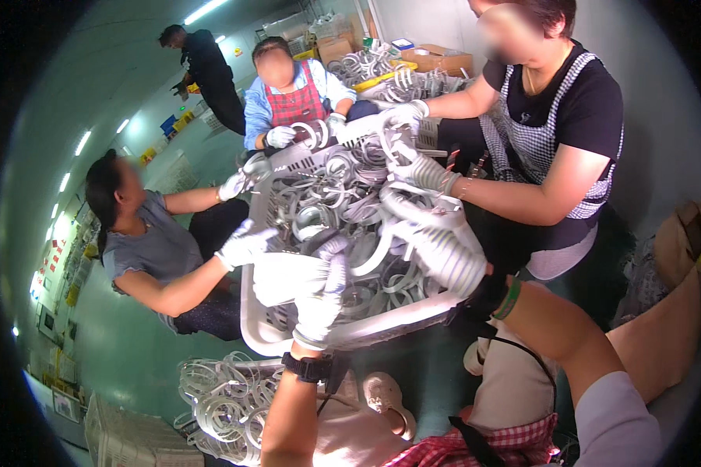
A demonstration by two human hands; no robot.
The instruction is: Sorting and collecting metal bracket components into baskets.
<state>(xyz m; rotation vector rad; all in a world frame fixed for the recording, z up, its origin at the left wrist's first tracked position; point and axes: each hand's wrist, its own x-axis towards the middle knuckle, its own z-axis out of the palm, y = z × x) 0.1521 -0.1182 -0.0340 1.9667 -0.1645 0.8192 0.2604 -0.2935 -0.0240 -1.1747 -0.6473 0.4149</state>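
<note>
Mfg. workshop around me: gloved workers (pixel 297 103) round a basket (pixel 266 338) of loose parts (pixel 315 215), w/ tube lights (pixel 204 11) & green floor (pixel 125 335).

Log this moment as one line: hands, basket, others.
left hand: gloved, over basket, grip unclear | right hand: gloved, at white curved band, grip unclear | basket: heaped with pale bands | co-workers: gloved, around basket

Rings & curved strips (pixel 358 208), wht/grey, mostly thin, some wider; a few look open-ended. Lie jumbled in wht slotted crate (pixel 382 330), pcs overlapping at all angles, some flat, some on edge. 1 wide wht band (pixel 413 208) tilted over the rest, toward R, partly hidden.
</note>
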